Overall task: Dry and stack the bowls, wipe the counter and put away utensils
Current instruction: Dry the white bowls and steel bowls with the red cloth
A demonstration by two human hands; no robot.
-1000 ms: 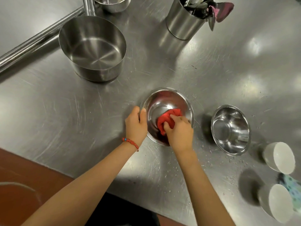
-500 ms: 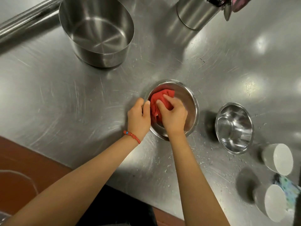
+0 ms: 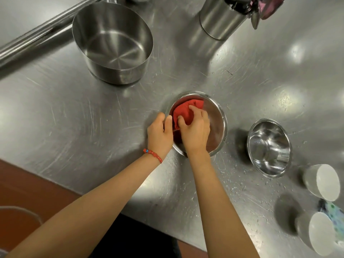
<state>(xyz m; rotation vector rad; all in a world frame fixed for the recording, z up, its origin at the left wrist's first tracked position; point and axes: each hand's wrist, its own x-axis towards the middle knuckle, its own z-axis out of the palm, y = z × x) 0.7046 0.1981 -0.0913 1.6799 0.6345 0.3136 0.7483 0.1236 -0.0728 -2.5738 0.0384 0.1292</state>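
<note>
The right hand (image 3: 194, 133) is reaching down into a steel bowl (image 3: 216, 123), its fingers curled as a grip on a bunched red cloth (image 3: 186, 110) and pressing it against the far left inner wall. The left hand (image 3: 160, 134) is steadying the same bowl from outside, thumb and fingers pinching the left rim. A red bead bracelet (image 3: 152, 155) is sitting on the left wrist.

This bowl is standing upright on the steel counter (image 3: 74, 118), a little in from the near edge and about midway along it. Just to its right, apart from it, a smaller steel bowl (image 3: 269, 148) is resting upright with its shiny inside showing. Farther toward the near right corner two white bowls are lying tipped on their sides, one (image 3: 323, 183) behind the other (image 3: 318, 237), with a patterned blue-green cloth (image 3: 335, 215) lying between them at the right edge. Water droplets (image 3: 240, 185) are scattered over the counter around these bowls.

Toward the far edge a large steel pot (image 3: 113, 43) is standing open and upright, well apart from the hands. At the far right a steel utensil holder (image 3: 221, 19) is standing with utensils (image 3: 260, 6) poking out of its top. A steel rail (image 3: 37, 36) is running along the far left side.
</note>
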